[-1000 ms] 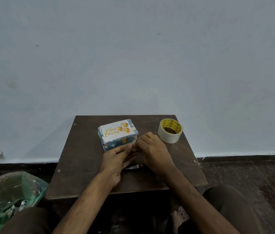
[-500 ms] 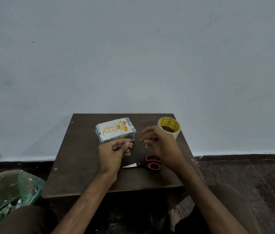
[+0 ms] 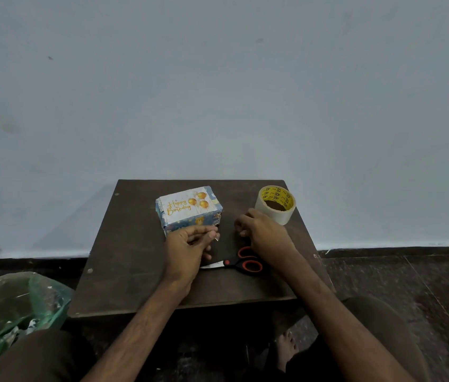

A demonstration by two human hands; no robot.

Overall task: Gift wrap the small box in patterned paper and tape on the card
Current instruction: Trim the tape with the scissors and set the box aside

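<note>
The wrapped box (image 3: 187,223), long axis left-to-right, sits just beyond the left hand (image 3: 187,248), which pinches what looks like a tape scrap (image 3: 217,238); whether the curled right hand (image 3: 266,235) holds anything is unclear.

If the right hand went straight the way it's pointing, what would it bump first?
Probably the wrapped box: the right hand points forward and left toward its right end, though depth is unclear.

Left hand (image 3: 190,248) and right hand (image 3: 266,235) hover apart, fingers curled.
</note>
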